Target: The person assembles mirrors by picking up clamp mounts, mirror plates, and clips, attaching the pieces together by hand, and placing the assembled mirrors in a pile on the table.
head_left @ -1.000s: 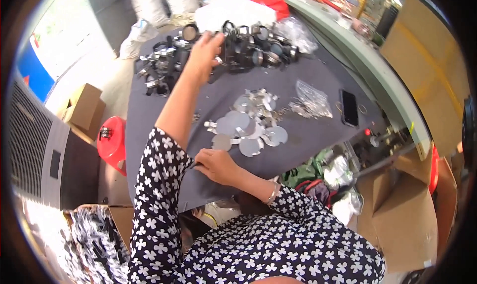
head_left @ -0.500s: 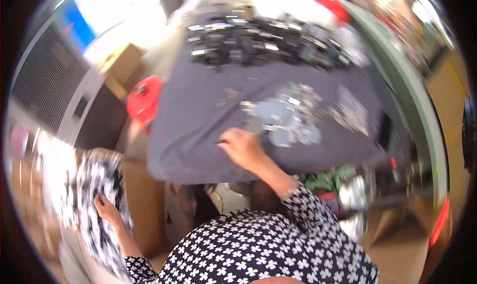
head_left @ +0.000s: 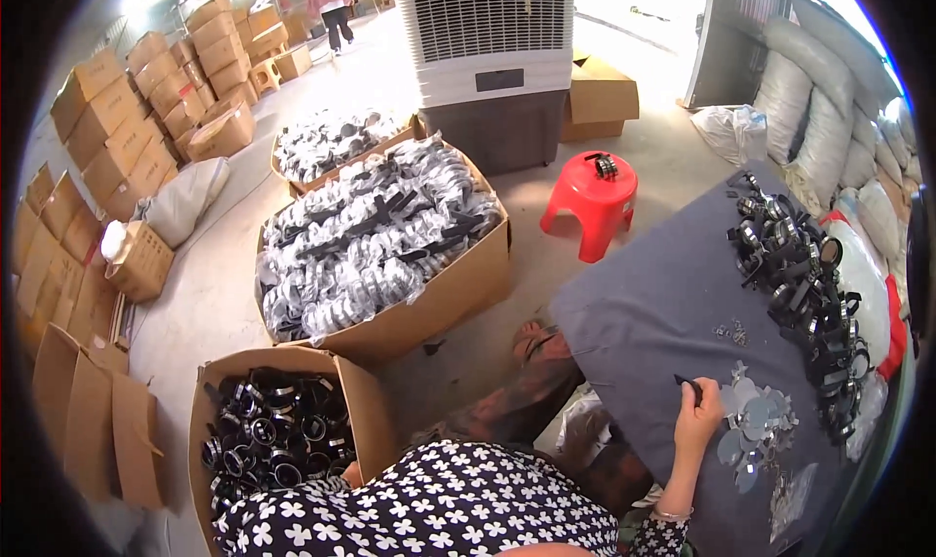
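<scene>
My right hand (head_left: 698, 416) is over the dark grey cloth of the table (head_left: 624, 308), its fingers pinched on a small black pointed piece (head_left: 686, 383) whose kind I cannot make out. Beside it lie a pile of thin silvery discs (head_left: 756, 411) and a few tiny metal parts (head_left: 731, 332). Only a bit of my left hand (head_left: 353, 475) shows, at the right side of an open carton (head_left: 366, 401); its fingers are hidden. Inside that carton are many black watch-like pieces (head_left: 263, 430) with round cases.
Cartons of plastic-wrapped pieces (head_left: 380, 235) stand ahead. Black-strapped watch-like pieces (head_left: 795, 284) heap along the table's far edge. A red stool (head_left: 590, 201) stands beyond the table, near an air cooler (head_left: 497, 79). Stacked boxes (head_left: 117, 138) line the left; a person (head_left: 331, 6) is far off.
The view has swung left, bringing the cartons into sight. My right hand stays over the cloth with the black piece. My left hand, visible before near the carton, is now mostly hidden.
</scene>
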`<state>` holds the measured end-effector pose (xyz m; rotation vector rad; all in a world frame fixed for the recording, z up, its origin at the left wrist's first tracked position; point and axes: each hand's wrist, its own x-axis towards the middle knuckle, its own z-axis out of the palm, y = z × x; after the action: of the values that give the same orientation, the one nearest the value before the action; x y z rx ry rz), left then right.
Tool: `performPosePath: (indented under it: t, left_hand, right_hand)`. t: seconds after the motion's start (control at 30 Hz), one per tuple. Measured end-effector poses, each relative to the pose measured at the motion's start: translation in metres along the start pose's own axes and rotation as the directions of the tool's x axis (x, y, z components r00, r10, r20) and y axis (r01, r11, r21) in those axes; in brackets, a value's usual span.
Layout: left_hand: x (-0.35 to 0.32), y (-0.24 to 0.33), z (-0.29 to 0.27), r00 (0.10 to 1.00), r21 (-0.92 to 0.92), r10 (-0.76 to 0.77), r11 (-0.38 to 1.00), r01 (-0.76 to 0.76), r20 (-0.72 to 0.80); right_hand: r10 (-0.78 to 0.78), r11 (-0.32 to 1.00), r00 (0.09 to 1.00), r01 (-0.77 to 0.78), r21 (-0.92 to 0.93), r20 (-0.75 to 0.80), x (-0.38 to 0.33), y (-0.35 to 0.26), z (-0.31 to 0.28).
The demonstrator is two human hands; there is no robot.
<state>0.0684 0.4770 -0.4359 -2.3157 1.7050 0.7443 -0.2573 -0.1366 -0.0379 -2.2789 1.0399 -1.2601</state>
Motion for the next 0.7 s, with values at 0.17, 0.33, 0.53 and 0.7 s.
performPosePath:
  t: [0.17, 0.33, 0.53, 0.7]
  left_hand:
    - [0.019, -0.013, -0.037, 0.954, -0.194, -0.22, 0.946, 0.26, 0.205]
    - [0.051, 0.015, -0.077, 0.819, -0.324, -0.374, 0.783, 0.531, 0.436]
    - [0.043, -0.01, -0.135, 0.565, -0.339, -0.437, 0.493, 0.801, 0.699]
    - [-0.001, 0.02, -0.257, 0.928, -0.644, -0.05, 0.706, 0.293, 0.368]
  right_hand:
    - [0.028, 1.0, 1.0, -0.028, -0.014, 0.001, -0.002, 0.001, -0.002]
    - [0.07, 0.997, 0.997, -0.068, 0.037, -0.036, -0.003, -0.002, -0.001]
    - [0.145, 0.988, 0.989, -0.145, -0.046, -0.005, -0.006, 0.002, -0.007]
    - [0.137, 0.97, 0.986, -0.153, -0.186, -0.098, -0.007, 0.005, -0.002]
